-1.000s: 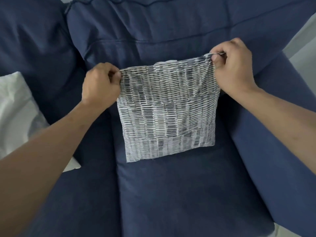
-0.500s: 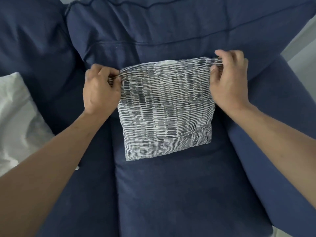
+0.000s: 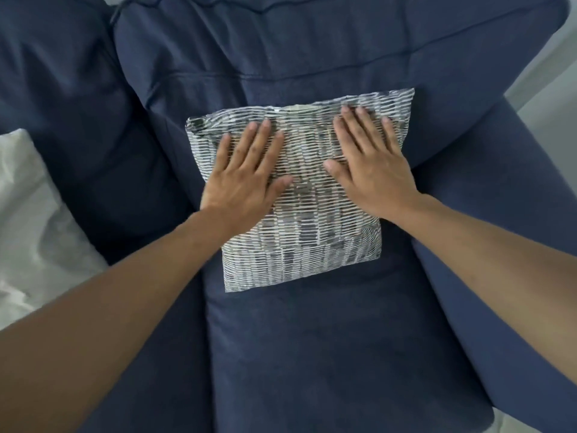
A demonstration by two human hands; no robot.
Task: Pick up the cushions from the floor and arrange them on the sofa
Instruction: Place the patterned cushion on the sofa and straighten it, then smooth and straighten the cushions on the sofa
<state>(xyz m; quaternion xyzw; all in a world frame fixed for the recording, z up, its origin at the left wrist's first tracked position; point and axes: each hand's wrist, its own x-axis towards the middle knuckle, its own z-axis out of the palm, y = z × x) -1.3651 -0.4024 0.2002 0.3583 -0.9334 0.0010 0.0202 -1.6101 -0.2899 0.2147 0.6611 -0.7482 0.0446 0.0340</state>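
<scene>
A black-and-white patterned cushion [image 3: 315, 239] leans against the back cushion of the navy blue sofa [image 3: 312, 354], its lower edge on the seat. My left hand [image 3: 246, 176] lies flat on the cushion's upper left part, fingers spread. My right hand [image 3: 371, 170] lies flat on its upper right part, fingers spread too. Neither hand grips the fabric; both palms press on its face. A small white tag shows at the cushion's top edge between the hands.
A white cushion [image 3: 28, 232] rests on the sofa seat at the far left. The sofa's right armrest [image 3: 512, 214] runs along the right side, with pale floor [image 3: 549, 98] beyond it.
Both hands let go of the cushion's top corners and now lie flat and open on its face. The cushion has settled back against the sofa's back cushion.
</scene>
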